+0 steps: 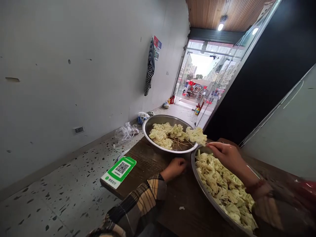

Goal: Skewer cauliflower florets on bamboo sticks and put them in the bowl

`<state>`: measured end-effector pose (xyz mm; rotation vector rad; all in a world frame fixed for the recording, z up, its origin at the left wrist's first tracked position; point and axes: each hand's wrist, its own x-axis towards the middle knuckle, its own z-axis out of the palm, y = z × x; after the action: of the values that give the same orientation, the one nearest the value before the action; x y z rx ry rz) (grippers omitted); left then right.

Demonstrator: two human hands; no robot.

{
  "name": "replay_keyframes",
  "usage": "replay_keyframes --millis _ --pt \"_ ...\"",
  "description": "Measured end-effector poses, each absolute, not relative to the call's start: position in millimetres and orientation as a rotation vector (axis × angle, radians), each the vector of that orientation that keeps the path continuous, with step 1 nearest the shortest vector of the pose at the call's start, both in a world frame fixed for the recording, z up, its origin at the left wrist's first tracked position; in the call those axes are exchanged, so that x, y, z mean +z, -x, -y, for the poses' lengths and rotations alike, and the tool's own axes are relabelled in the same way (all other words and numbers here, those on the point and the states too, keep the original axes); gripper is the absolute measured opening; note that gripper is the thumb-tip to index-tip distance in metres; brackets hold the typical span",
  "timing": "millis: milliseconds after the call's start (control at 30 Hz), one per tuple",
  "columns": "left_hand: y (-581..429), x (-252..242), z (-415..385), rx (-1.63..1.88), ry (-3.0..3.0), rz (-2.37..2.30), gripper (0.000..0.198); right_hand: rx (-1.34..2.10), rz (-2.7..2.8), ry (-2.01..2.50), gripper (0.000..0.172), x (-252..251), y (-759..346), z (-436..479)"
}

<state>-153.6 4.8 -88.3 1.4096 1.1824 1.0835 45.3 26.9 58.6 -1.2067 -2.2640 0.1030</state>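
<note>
My right hand (225, 154) is pinched on the stick of a cauliflower skewer (197, 135) and holds it over the rim of the far steel bowl (148, 126). That bowl holds several skewered cauliflower pieces (165, 135) with thin sticks. My left hand (174, 168) rests on the dark wooden table (148, 164), fingers curled closed, between the two bowls; what it holds, if anything, does not show. Under my right forearm a near steel bowl (195, 166) is full of loose cauliflower florets (222, 184).
A green and white QR-code card (118, 171) lies at the table's left corner. Plastic bags (127, 131) lie on the speckled floor along the white wall. A checked cloth (149, 67) hangs on the wall. Glass doors (197, 79) open onto a street.
</note>
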Motion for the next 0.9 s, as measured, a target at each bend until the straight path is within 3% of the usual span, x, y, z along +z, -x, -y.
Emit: replay_keyframes --millis 167,467,633,800,900 --pt "148 -104 -17 1.051 -1.700 -1.288 0.020 0.139 2.311 1.221 0.034 57 12 -81" --pt "136 -106 -3 1.000 -1.604 -1.212 0.022 0.113 2.345 1.362 0.035 22 111 -177" --pt "135 -102 3 0.902 -1.576 -1.232 0.025 0.088 2.430 1.446 0.029 3 133 -187" --pt "136 -94 4 0.875 -1.625 -1.248 0.021 -0.011 2.476 1.502 0.041 11 121 -172" --pt "137 -92 4 0.889 -1.651 -1.221 0.020 -0.075 2.524 1.521 0.040 23 113 -159"
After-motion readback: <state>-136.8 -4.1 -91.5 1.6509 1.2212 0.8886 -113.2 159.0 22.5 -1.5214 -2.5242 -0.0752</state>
